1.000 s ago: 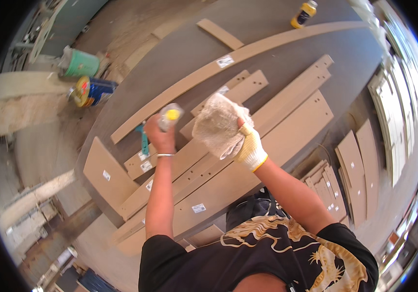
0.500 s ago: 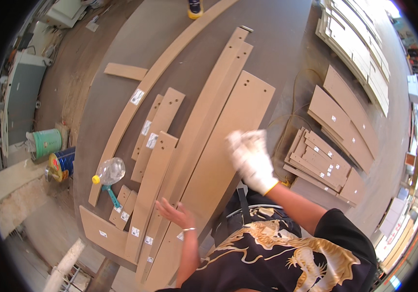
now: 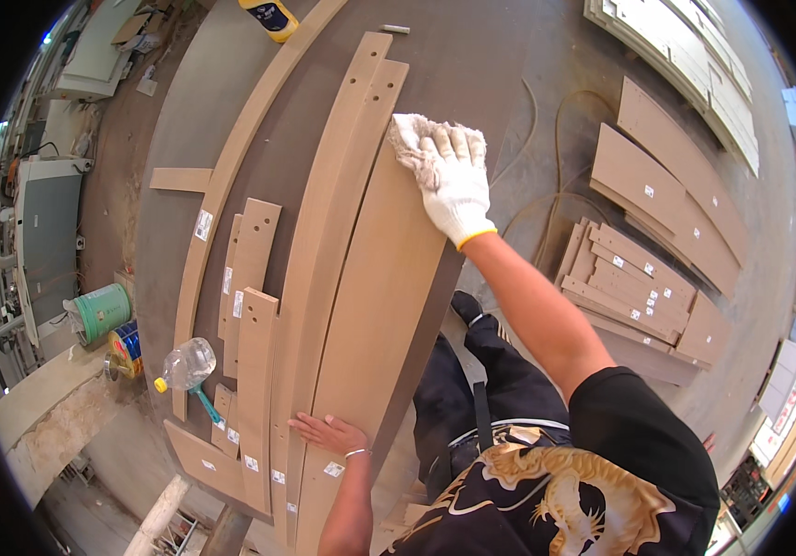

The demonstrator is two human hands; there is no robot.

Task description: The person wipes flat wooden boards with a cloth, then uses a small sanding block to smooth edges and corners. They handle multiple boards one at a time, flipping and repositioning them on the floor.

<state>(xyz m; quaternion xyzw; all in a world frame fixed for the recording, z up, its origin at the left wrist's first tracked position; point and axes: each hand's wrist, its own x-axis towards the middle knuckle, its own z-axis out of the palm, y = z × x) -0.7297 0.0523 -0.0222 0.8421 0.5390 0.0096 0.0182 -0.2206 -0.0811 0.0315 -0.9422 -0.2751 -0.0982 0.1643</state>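
My right hand (image 3: pixel 456 193), in a white knit glove, presses a whitish rag (image 3: pixel 413 141) onto the far end of a wide brown panel (image 3: pixel 378 278). Its fingers are bent over the rag. My bare left hand (image 3: pixel 331 435) rests flat on the near part of that panel, fingers stretched out toward its left edge. Close along the panel's left side lies a long narrow board (image 3: pixel 326 208) with drilled holes at its far end. Shorter boards (image 3: pixel 256 371) with white labels lie left of it.
A clear bottle (image 3: pixel 192 360) with a yellow cap and a teal-handled tool (image 3: pixel 204 405) lie at the left. Beyond them runs a curved strip (image 3: pixel 257 134); a yellow bottle (image 3: pixel 271 18) stands far off. Stacked brown panels (image 3: pixel 634 287), white panels (image 3: pixel 694 83) and a hose (image 3: pixel 557 139) are at right.
My right hand has moved away to the panel's far end, now pressed down with the rag. My left hand has come down from above the boards onto the panel. The view has shifted.
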